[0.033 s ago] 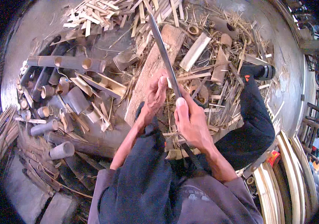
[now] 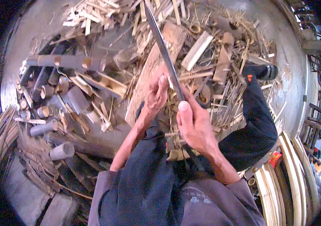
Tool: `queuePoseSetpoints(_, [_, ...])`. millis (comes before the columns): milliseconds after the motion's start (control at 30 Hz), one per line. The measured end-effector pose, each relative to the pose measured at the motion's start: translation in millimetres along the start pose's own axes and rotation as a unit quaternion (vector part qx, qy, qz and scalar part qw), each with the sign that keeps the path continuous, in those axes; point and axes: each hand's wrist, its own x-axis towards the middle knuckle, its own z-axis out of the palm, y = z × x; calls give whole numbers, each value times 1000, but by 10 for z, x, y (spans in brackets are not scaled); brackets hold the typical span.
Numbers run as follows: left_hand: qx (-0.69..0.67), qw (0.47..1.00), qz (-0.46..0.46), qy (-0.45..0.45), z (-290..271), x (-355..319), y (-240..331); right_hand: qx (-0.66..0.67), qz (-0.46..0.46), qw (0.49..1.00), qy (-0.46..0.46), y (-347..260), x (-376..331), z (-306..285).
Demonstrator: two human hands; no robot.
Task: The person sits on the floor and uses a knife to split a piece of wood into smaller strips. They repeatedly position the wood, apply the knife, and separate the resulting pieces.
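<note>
My right hand [image 2: 196,122] is closed around a long, narrow knife [image 2: 162,47], its thumb laid along the base of the blade. The dark blade slants up and left, away from me. Close to its left side, my left hand [image 2: 156,94] is closed, with thumb and fingers pinching a small pale bamboo piece [image 2: 171,83] against or right beside the blade. Most of that piece is hidden by the fingers and the knife. Under the blade lies a thick, worn wooden block [image 2: 145,84].
Cut bamboo tubes [image 2: 78,100] and a long dark pole [image 2: 66,62] lie at left. Pale split strips [image 2: 91,15] are heaped at the far side. Offcuts and shavings [image 2: 224,94] surround my outstretched leg [image 2: 256,101]. Long pale slats [image 2: 292,173] stand at right.
The knife's tip has swung slightly left, and my right hand has shifted a little down. My left hand stays nearly in place, still pinching the bamboo piece.
</note>
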Motion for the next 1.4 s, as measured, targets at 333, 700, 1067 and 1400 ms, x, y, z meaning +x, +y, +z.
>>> queuePoseSetpoints(333, [58, 998, -7, 13, -89, -177, -738, -43, -136, 989, 50, 174, 133, 78])
queuePoseSetpoints(700, [-106, 981, -89, 135, -180, -204, -790, -88, -75, 993, 6, 697, 490, 263])
queuePoseSetpoints(1067, [387, 909, 140, 62, -455, -205, 85, -190, -35, 981, -28, 463, 391, 267])
queuePoseSetpoints(1400, [284, 952, 90, 66, -708, -427, 28, -85, -48, 994, -55, 652, 410, 602])
